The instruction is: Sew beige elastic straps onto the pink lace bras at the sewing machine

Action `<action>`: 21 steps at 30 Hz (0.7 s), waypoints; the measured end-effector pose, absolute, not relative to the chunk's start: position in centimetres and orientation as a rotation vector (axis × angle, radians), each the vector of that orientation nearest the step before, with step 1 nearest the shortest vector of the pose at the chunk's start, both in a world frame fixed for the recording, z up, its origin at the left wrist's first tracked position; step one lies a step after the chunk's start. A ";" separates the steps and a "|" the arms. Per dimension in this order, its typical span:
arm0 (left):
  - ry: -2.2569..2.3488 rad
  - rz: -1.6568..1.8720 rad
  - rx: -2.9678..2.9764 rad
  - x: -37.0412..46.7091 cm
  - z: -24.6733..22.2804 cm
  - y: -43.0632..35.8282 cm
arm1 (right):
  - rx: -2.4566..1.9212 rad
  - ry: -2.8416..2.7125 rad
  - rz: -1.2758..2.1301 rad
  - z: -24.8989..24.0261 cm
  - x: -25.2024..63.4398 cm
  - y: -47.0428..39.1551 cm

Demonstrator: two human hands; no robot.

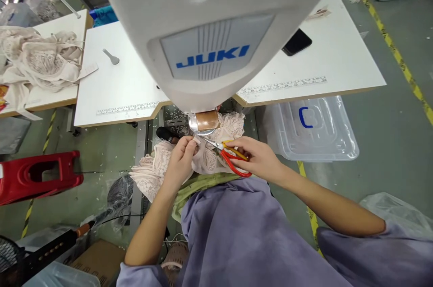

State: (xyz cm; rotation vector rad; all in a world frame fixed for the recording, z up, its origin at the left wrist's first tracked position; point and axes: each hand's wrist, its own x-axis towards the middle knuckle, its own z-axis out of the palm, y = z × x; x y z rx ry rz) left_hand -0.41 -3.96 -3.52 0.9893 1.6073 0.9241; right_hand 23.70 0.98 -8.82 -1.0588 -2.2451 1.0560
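Pale pink lace fabric [207, 157] lies over my lap, below the head of a white JUKI sewing machine [213, 52]. A bunched part of the lace [152, 172] hangs at the left. My left hand [184, 156] pinches a small edge of the fabric just under the machine's metal plate. In my right hand [259, 156] are scissors [233, 160] with red and yellow handles; their blades point left toward the pinched edge. The blade tips are close to my left fingertips, and I cannot tell if they touch the fabric.
The white machine table [118, 79] holds a grey tool [111, 57] and a black phone [297, 42]. More beige garments [43, 59] lie on a table at the left. A clear lidded box [318, 129] stands at the right, a red stool [40, 176] at the left.
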 end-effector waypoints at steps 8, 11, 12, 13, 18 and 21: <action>1.627 0.916 1.051 -0.9 -3.6 -3.4 | -1.010 -2.178 1.035 -9.5 22.5 -0.5; 1.619 0.881 1.081 -1.0 -3.7 -3.2 | -0.991 -2.146 1.048 -9.7 21.5 -0.1; 1.621 0.875 1.096 -1.1 -3.7 -3.1 | -0.987 -2.133 1.057 -9.7 21.3 0.1; 1.626 0.872 1.109 -1.1 -3.6 -3.1 | -0.983 -2.119 1.068 -9.8 21.1 0.3; 1.672 0.862 1.123 -1.4 -3.6 -3.0 | -0.992 -2.072 1.162 -9.7 21.3 0.7; 1.669 0.873 1.102 -1.2 -3.6 -2.9 | -1.067 -2.071 1.201 -9.7 21.7 0.5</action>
